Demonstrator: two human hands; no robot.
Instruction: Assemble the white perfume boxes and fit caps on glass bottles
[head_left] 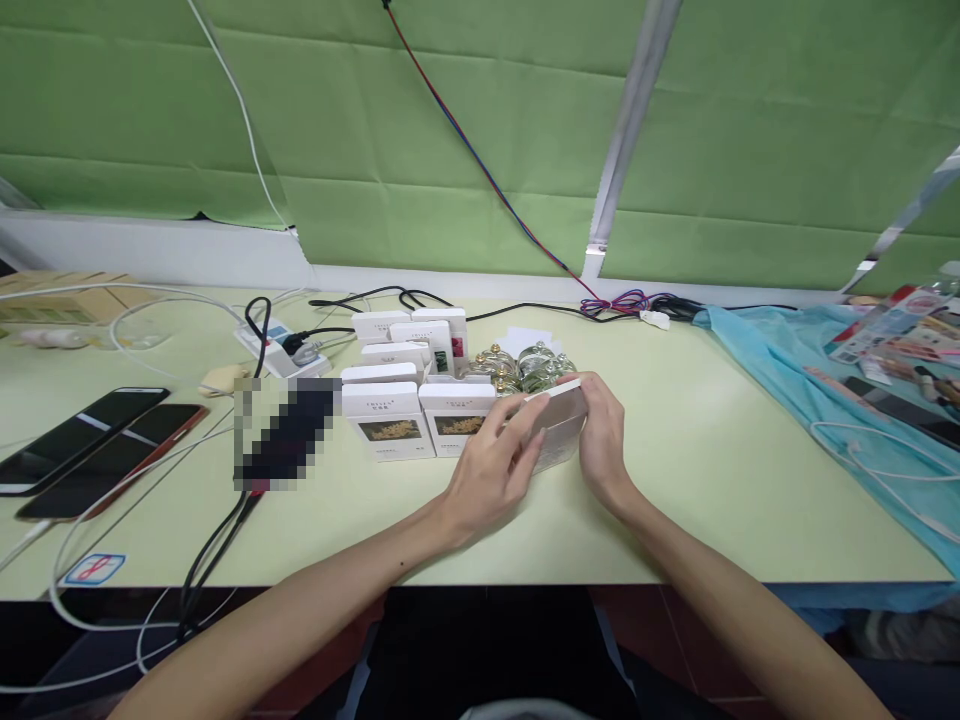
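Observation:
Between my two hands a small white box (561, 428) stands tilted above the table, its plain side facing me. My left hand (491, 465) presses its fingers against the box's left side and front. Around the right edge and top corner curls my right hand (602, 435). Just left of it stand several similar white boxes with flower pictures, among them a front box (391, 440) and its neighbour (455, 405), partly hidden by my left hand. Behind the held box lie several shiny metal-and-glass pieces (536, 368), too small to make out clearly.
Two phones (112, 455) lie at the left, near a power strip (281, 350) with cables. A pixelated dark patch (292, 435) hides something beside the boxes. Blue cloth (780, 365) with assorted items covers the right end. Black cables (517, 310) run along the back edge.

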